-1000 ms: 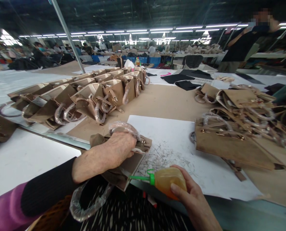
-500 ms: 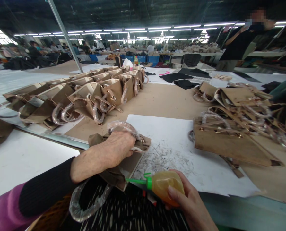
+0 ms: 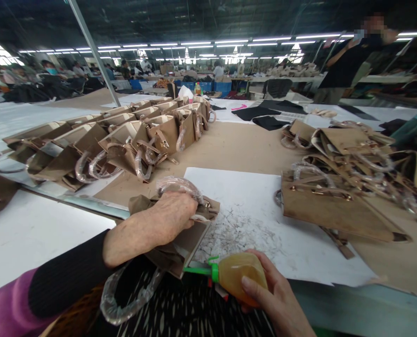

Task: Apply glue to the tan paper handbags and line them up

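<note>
My left hand (image 3: 166, 215) is closed on a brown handbag (image 3: 194, 241) at the table's front edge, its fingers partly hidden behind the knuckles. One plastic-wrapped handle (image 3: 180, 183) arches above that hand; another wrapped handle (image 3: 119, 299) hangs down toward my lap. In my right hand (image 3: 273, 295) is a squeeze bottle (image 3: 241, 276) of amber liquid with a green cap and a thin green nozzle (image 3: 197, 270). The bottle lies tilted sideways. Its nozzle tip is at the bag's lower edge; whether it touches I cannot tell.
Rows of brown handbags (image 3: 124, 135) stand at the left. More bags (image 3: 317, 201) lie piled at the right. A white sheet (image 3: 243, 206) with dark smudges covers the table before me. Black pieces (image 3: 257, 112) lie farther back. A person (image 3: 352, 61) stands at the far right.
The squeeze bottle and my right hand have shifted very slightly downward, with the bottle tipping a little. My left hand and the handbag stay in place.
</note>
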Available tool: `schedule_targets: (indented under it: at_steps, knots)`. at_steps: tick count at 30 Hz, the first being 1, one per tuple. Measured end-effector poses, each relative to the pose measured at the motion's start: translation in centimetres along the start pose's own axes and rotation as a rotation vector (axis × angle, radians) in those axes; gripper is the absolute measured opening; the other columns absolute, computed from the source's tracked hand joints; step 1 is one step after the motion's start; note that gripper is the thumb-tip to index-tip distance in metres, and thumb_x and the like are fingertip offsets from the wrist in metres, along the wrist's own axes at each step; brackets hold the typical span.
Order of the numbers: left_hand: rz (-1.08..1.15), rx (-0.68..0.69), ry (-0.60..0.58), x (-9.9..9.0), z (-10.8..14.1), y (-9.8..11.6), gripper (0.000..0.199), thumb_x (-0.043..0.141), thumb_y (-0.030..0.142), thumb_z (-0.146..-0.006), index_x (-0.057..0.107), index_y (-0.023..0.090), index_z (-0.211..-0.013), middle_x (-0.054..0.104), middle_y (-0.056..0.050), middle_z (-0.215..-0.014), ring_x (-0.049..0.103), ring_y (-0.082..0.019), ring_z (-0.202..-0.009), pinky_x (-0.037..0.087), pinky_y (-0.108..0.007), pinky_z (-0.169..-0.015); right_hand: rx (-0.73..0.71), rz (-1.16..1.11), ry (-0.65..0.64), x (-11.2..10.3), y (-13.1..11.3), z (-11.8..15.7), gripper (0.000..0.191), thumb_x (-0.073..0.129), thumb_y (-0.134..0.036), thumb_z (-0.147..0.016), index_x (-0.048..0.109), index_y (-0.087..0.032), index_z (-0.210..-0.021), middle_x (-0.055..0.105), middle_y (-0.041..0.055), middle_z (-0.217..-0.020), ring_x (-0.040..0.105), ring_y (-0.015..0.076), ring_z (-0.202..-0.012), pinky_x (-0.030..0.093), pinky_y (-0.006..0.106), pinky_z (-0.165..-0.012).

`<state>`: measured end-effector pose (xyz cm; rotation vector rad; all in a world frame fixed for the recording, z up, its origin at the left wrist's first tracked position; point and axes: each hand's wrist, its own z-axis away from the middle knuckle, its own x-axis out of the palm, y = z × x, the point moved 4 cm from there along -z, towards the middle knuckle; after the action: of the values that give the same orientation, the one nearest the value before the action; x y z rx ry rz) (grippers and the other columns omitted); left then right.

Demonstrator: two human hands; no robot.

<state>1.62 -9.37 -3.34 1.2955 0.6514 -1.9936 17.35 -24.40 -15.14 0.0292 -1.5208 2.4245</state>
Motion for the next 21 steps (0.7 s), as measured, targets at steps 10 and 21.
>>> schedule_targets:
  at_steps: [10, 21]
  knots:
    - [0.066, 0.003, 0.052, -0.8, 0.3, -1.0, 0.016, 0.058, 0.016, -0.077, 0.066, 0.014, -0.090, 0.068, -0.010, -0.091, 0.064, -0.024, -0.087, 0.047, -0.032, -0.076, -0.199, 0.238, 0.158, -1.4, 0.4, -0.5, 0.059, 0.072, -0.048, -0.068, 0.055, -0.023, -0.118, 0.070, 0.0075, -0.096, 0.066, 0.0306, -0.088, 0.053, 0.039, -0.077]
    - [0.113, 0.012, 0.119, -1.5, 0.8, -3.2, 0.019, 0.057, 0.014, -0.074, 0.067, 0.017, -0.090, 0.067, -0.008, -0.094, 0.064, -0.023, -0.088, 0.046, -0.030, -0.075, -0.604, 0.647, 0.260, -2.6, -2.6, -4.5, 0.044, 0.066, -0.038, -0.079, 0.053, -0.022, -0.118, 0.062, 0.0094, -0.114, 0.061, 0.0286, -0.099, 0.051, 0.038, -0.085]
